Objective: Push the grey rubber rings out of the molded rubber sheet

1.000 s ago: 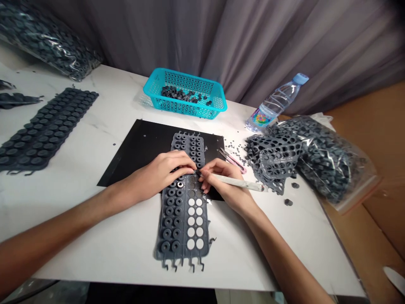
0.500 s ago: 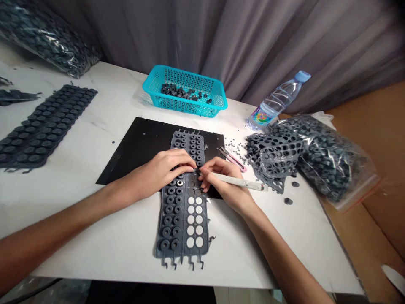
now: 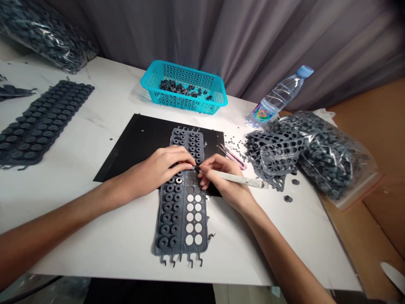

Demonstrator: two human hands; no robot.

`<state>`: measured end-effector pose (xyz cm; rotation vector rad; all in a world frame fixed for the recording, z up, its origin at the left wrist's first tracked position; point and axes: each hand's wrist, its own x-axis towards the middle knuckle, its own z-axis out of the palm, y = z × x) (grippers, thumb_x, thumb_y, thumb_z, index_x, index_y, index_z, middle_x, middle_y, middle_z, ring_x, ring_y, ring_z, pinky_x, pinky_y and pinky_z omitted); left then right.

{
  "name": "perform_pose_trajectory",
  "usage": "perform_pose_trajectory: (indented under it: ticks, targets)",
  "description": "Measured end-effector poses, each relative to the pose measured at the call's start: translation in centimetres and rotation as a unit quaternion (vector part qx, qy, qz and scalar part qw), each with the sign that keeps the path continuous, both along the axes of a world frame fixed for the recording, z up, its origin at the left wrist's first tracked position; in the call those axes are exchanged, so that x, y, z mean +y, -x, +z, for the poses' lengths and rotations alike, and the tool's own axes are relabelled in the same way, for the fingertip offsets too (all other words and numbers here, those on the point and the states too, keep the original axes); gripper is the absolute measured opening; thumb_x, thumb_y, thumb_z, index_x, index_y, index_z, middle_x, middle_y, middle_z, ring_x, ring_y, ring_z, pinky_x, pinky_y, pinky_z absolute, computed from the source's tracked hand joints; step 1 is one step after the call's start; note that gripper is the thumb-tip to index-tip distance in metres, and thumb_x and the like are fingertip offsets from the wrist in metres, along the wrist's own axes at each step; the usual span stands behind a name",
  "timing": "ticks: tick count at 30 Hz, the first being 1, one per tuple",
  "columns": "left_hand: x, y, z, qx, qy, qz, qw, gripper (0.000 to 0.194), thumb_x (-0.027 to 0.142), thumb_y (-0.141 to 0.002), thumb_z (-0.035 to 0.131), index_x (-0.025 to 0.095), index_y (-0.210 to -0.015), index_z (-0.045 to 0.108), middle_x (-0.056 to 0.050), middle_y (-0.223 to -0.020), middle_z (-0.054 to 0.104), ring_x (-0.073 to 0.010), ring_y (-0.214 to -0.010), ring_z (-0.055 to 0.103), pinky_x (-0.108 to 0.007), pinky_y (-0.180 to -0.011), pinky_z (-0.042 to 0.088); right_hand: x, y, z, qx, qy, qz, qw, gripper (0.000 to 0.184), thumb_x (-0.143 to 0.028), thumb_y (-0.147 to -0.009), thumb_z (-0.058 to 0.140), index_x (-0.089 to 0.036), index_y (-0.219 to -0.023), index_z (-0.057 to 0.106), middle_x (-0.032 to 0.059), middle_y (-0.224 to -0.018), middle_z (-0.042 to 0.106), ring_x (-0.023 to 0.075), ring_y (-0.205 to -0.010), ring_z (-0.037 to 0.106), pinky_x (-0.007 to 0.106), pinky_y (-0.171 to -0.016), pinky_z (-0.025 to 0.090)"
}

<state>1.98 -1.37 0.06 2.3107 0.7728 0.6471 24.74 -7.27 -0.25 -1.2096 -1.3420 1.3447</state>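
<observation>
A dark grey moulded rubber sheet (image 3: 184,211) with rows of round, holed parts lies lengthwise before me. In its lower right part, several round holes show the white table through them. My left hand (image 3: 172,162) rests across the sheet, thumb and forefinger pinched at a small dark rubber piece, mostly hidden by the fingertips. Close beside it, my right hand (image 3: 221,171) is closed round a pen-like tool with a whitish wrapped handle (image 3: 240,179). The tool's dark tip meets the left fingertips; its exact kind is unclear. Under the sheet's upper part lies a black mat (image 3: 126,143).
A turquoise basket (image 3: 185,101) holds loose rubber parts. Pink-handled snippers (image 3: 234,158), punched-out sheets (image 3: 278,154), a water bottle (image 3: 280,97) and a bag of parts (image 3: 335,160) are at right. Another rubber sheet (image 3: 47,118) and a full bag (image 3: 53,38) are at left.
The whole view has shifted slightly. Both hands keep nearly the same hold at the same spot on the sheet, with the tool handle tilted a little differently.
</observation>
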Motion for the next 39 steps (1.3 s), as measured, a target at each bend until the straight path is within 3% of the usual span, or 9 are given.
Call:
perform_pose_trajectory:
  ticks: [6, 11, 15, 18, 20, 22, 25, 29, 39]
  targets:
    - [-0.5, -0.5, 0.3, 0.024, -0.028, 0.016, 0.999, 0.018, 0.033, -0.108, 0.06, 0.021, -0.109, 0.073, -0.004, -0.112, 0.073, -0.022, -0.108, 0.068, -0.035, -0.098, 0.053, -0.2, 0.0, 0.0, -0.007, -0.001, 0.005, 1.0, 0.016, -0.03, -0.094, 0.073, -0.019, -0.088, 0.064, 0.0018, -0.079, 0.073, 0.0137, -0.061, 0.068, 0.025, -0.058, 0.056]
    - [-2.1, -1.7, 0.1, 0.113, -0.144, 0.018, 0.983, 0.023, 0.017, -0.111, 0.045, 0.016, -0.109, 0.068, -0.009, -0.11, 0.069, -0.0255, -0.106, 0.066, -0.041, -0.101, 0.051, -0.5, 0.1, 0.3, -0.036, -0.002, 0.006, 0.999, 0.014, -0.027, -0.095, 0.07, -0.02, -0.086, 0.062, 0.0001, -0.076, 0.07, 0.014, -0.064, 0.067, 0.024, -0.06, 0.054]
    - [-2.4, -2.6, 2.1, 0.027, -0.158, 0.067, 0.985, 0.022, 0.014, -0.111, 0.042, 0.017, -0.108, 0.063, -0.008, -0.109, 0.068, -0.0235, -0.102, 0.066, -0.038, -0.097, 0.053, -0.7, 0.3, 0.6, -0.071, 0.0, 0.004, 0.997, 0.015, -0.023, -0.094, 0.069, -0.02, -0.082, 0.06, -0.0016, -0.073, 0.067, 0.0137, -0.063, 0.065, 0.023, -0.057, 0.05]
    - [-1.2, -2.4, 4.1, -0.11, -0.056, 0.143, 0.982, 0.014, 0.022, -0.11, 0.05, 0.02, -0.104, 0.063, -0.005, -0.108, 0.067, -0.0199, -0.1, 0.067, -0.035, -0.096, 0.054, -0.7, 0.5, 0.5, -0.061, 0.007, -0.01, 0.998, 0.014, -0.025, -0.093, 0.07, -0.02, -0.084, 0.061, -0.0013, -0.072, 0.068, 0.0136, -0.061, 0.065, 0.023, -0.058, 0.053]
    - [-0.3, -1.8, 4.5, -0.181, 0.079, 0.108, 0.974, 0.01, 0.027, -0.108, 0.058, 0.019, -0.103, 0.063, -0.003, -0.102, 0.067, -0.0179, -0.095, 0.068, -0.033, -0.093, 0.057, -0.6, 0.5, 0.3, -0.037, 0.016, -0.016, 0.999, 0.015, -0.028, -0.093, 0.071, -0.02, -0.085, 0.061, 0.0, -0.074, 0.07, 0.0138, -0.061, 0.066, 0.024, -0.058, 0.055]
    - [0.4, -1.0, 3.9, -0.21, 0.203, 0.072, 0.954, 0.014, 0.032, -0.106, 0.063, 0.018, -0.104, 0.065, -0.004, -0.103, 0.069, -0.0175, -0.096, 0.068, -0.033, -0.094, 0.057, -0.4, 0.3, 0.2, -0.014, 0.026, -0.022, 0.999, 0.017, -0.032, -0.093, 0.072, -0.02, -0.087, 0.062, 0.0018, -0.076, 0.073, 0.0143, -0.06, 0.068, 0.026, -0.057, 0.057]
    - [0.5, -0.2, 2.3, -0.195, 0.321, 0.067, 0.924, 0.022, 0.038, -0.102, 0.071, 0.018, -0.11, 0.071, -0.007, -0.11, 0.074, -0.0193, -0.101, 0.07, -0.037, -0.1, 0.057, 0.0, -0.2, 0.4, -0.008, 0.01, -0.063, 0.998, 0.019, -0.036, -0.093, 0.072, -0.019, -0.089, 0.063, 0.003, -0.076, 0.074, 0.014, -0.056, 0.067, 0.026, -0.055, 0.058]
    - [-0.1, -0.1, 1.6, -0.18, 0.411, 0.043, 0.892, 0.026, 0.037, -0.102, 0.071, 0.02, -0.121, 0.076, -0.009, -0.117, 0.078, -0.021, -0.109, 0.073, -0.041, -0.109, 0.055, 0.5, -0.9, 0.6, -0.039, -0.016, -0.12, 0.992, 0.015, -0.032, -0.091, 0.071, -0.02, -0.089, 0.063, 0.0024, -0.074, 0.073, 0.0134, -0.055, 0.065, 0.025, -0.051, 0.056]
    - [-0.7, -0.6, 2.2, -0.187, 0.518, -0.024, 0.834, 0.031, 0.041, -0.104, 0.068, 0.021, -0.125, 0.08, -0.011, -0.128, 0.079, -0.0249, -0.125, 0.072, -0.043, -0.119, 0.052, 0.2, -1.1, 1.2, -0.125, -0.031, -0.118, 0.985, 0.018, -0.036, -0.093, 0.07, -0.021, -0.087, 0.062, 0.0022, -0.075, 0.071, 0.0145, -0.056, 0.064, 0.026, -0.054, 0.053]
